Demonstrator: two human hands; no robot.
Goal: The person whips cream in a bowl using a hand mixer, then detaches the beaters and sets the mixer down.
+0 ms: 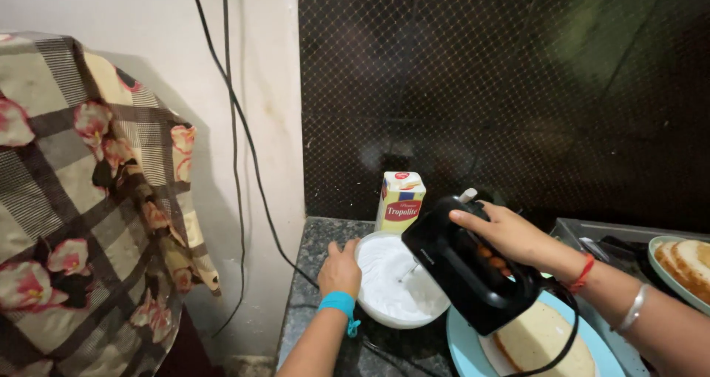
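Observation:
My right hand (pixel 509 233) grips the handle of a black electric hand mixer (pixel 466 270), whose beaters dip into white cream inside a white bowl (pixel 367 307). My left hand (pixel 340 268), with a blue band at the wrist, holds the bowl's left rim. The bowl stands on a dark speckled stone counter (pixel 314 273). The mixer's black cord trails down over a light blue plate (pixel 462 347) that carries a pale sponge cake layer (pixel 543 340).
A yellow and white carton (pixel 400 199) stands just behind the bowl, against a dark mesh window screen. More cake layers (pixel 688 262) lie on a green plate at the far right. A floral checked cloth (pixel 81 199) hangs at the left. Black cables (pixel 240 125) run down the white wall.

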